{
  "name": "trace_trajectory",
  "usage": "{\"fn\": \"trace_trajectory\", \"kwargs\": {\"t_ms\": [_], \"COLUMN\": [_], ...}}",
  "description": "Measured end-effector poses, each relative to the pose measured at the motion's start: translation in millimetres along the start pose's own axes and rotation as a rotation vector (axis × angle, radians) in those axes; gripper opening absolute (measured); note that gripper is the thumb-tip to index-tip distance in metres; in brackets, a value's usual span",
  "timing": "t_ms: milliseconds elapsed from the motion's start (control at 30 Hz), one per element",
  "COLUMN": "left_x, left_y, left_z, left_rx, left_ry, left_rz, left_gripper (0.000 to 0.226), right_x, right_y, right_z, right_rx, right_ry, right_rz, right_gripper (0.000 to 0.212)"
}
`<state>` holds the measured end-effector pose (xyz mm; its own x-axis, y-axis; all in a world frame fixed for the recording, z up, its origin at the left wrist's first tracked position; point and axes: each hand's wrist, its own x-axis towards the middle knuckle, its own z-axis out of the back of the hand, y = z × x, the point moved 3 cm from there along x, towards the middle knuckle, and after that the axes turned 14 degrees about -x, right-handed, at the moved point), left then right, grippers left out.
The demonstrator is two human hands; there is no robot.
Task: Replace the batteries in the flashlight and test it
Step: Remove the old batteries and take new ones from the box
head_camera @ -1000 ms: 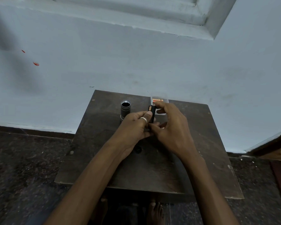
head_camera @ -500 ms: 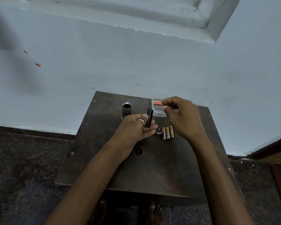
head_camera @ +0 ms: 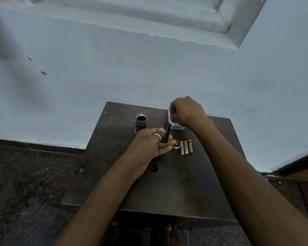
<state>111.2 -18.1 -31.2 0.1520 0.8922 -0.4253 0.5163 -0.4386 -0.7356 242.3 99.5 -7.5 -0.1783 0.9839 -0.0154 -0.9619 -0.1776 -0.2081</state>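
The dark flashlight body (head_camera: 141, 123) stands upright with its open end up at the back of the small dark table (head_camera: 167, 189). My left hand (head_camera: 152, 143) holds the black battery holder (head_camera: 165, 132) between thumb and fingers. My right hand (head_camera: 186, 110) reaches into a clear plastic box (head_camera: 174, 125) at the back, fingers curled around a red-orange battery (head_camera: 170, 114) that is mostly hidden. Three loose AAA batteries (head_camera: 186, 147) lie side by side on the table, next to the round flashlight cap (head_camera: 176, 144).
The table stands against a pale blue wall. A round hole (head_camera: 153, 167) marks the tabletop in front of my left hand. Dark speckled floor surrounds the table, and a wooden edge (head_camera: 299, 166) shows at the right. My feet show below the table's front edge.
My right hand left the battery holder and moved back to the clear box, lowering a red-orange battery into it. The left hand kept hold of the holder.
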Motion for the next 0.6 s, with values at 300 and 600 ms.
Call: {"fn": "trace_trajectory", "kwargs": {"t_ms": [300, 600], "left_x": [-0.6, -3.8], "left_y": [0.5, -2.2], "left_z": [-1.9, -1.4], "left_rx": [-0.044, -0.065], "left_ry": [0.018, 0.027], "left_rz": [0.019, 0.030], "left_gripper": [0.022, 0.017], "right_x": [-1.3, -55.3], "right_y": [1.2, -14.3], "right_z": [-0.7, 32.6], "right_rx": [0.024, 0.566], "right_ry": [0.052, -0.407], "right_rz": [0.051, -0.167], "right_gripper": [0.021, 0.019]}}
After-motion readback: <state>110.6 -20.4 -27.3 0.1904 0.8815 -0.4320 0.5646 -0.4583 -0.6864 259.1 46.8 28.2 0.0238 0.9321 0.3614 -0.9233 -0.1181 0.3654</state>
